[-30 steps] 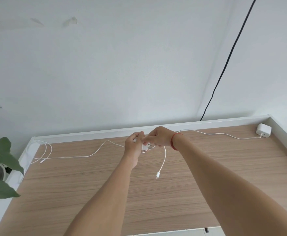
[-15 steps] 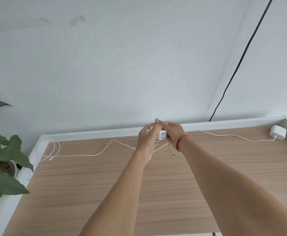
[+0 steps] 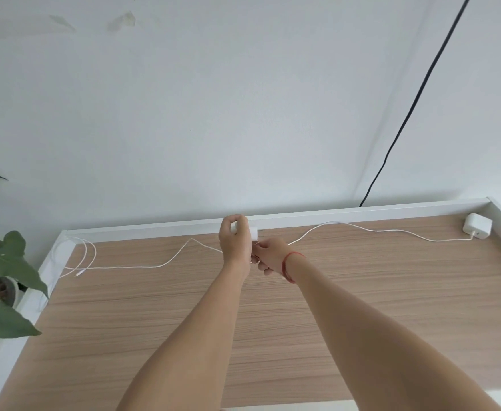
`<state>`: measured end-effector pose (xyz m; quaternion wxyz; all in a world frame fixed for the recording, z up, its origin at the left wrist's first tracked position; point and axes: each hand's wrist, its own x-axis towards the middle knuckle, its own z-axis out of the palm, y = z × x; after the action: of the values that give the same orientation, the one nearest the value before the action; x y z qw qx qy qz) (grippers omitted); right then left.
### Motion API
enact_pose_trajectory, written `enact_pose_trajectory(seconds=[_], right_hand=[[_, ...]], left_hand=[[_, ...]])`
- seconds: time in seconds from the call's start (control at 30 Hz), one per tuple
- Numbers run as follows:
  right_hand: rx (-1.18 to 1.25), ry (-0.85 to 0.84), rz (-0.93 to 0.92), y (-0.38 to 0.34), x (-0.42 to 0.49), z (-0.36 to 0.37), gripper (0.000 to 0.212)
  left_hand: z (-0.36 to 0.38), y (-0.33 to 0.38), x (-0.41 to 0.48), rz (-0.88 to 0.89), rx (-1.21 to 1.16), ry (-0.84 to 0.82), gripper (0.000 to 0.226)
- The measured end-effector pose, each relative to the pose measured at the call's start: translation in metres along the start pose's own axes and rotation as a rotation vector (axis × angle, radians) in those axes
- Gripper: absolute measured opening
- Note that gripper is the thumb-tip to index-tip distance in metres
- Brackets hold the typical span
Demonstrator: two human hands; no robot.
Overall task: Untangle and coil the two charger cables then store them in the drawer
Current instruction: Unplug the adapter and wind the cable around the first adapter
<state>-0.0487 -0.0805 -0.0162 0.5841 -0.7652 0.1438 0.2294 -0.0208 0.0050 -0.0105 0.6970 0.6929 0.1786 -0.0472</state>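
My left hand (image 3: 235,243) grips a small white charger plug (image 3: 254,233) lifted near the back edge of the wooden tabletop (image 3: 243,315). Just below it my right hand (image 3: 270,258), with a red string at the wrist, pinches a white cable close to the plug. One white cable (image 3: 142,265) trails left from my hands to loops at the table's left corner. A second white cable (image 3: 385,231) runs right to a white power adapter (image 3: 477,226) in the back right corner. The drawer is not in view.
A white raised rim (image 3: 362,212) borders the table at back and sides. A potted green plant (image 3: 3,280) stands off the left edge. A black wire (image 3: 406,120) hangs down the wall behind the table.
The dangling cable end seen a second ago no longer hangs below my hands. My right hand dropped below the plug, and my left hand now holds the plug higher.
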Motion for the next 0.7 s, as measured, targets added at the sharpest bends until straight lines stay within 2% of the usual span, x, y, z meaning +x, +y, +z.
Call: enact_pose_trajectory(seconds=[0.13,0.27,0.37,0.5,0.6,0.7], right_hand=[[-0.286,-0.199,0.021,-0.021,-0.01,-0.027,0.022],[-0.55,-0.183,-0.012,-0.037,-0.011,-0.044,0.025],[-0.351,-0.138,-0.065,-0.031,-0.004,-0.057,0.03],[-0.056,-0.177,-0.088,-0.018,0.001,-0.06,0.019],[0.208,-0.137,-0.104,-0.006,0.003,-0.053,0.017],[0.456,-0.095,-0.074,0.002,0.005,-0.051,0.015]], left_hand=[[-0.013,-0.016,0.006,0.125,0.151,-0.069,0.011],[-0.014,-0.03,0.004,0.147,0.222,-0.169,0.019],[-0.016,-0.033,0.002,0.121,0.23,-0.216,0.03],[-0.012,-0.031,-0.003,-0.065,0.16,-0.259,0.053],[-0.007,-0.026,-0.001,-0.135,0.04,-0.283,0.043],[-0.007,-0.026,0.004,-0.11,0.043,-0.365,0.031]])
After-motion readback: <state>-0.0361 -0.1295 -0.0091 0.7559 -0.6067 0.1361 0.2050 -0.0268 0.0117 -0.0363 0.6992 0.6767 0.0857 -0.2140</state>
